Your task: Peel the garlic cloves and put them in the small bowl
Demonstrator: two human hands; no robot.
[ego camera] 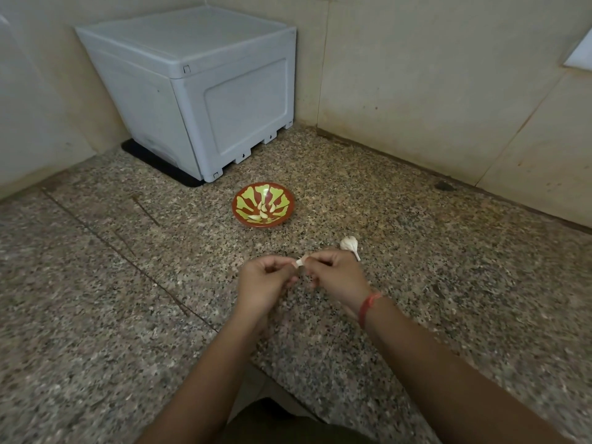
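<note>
A small red bowl (243,194) with a green pattern sits on the granite counter and holds several peeled garlic cloves (263,211). In front of it, my left hand (266,282) and my right hand (336,277) meet and both pinch one pale garlic clove (300,261) between their fingertips. Most of this clove is hidden by the fingers. The rest of a white garlic bulb (349,244) with its stalk lies on the counter just beyond my right hand.
A grey plastic box (198,91) on a black mat stands in the back corner, behind the bowl. Tiled walls close the counter at the back and right. The counter's front edge cuts in near my forearms (256,366).
</note>
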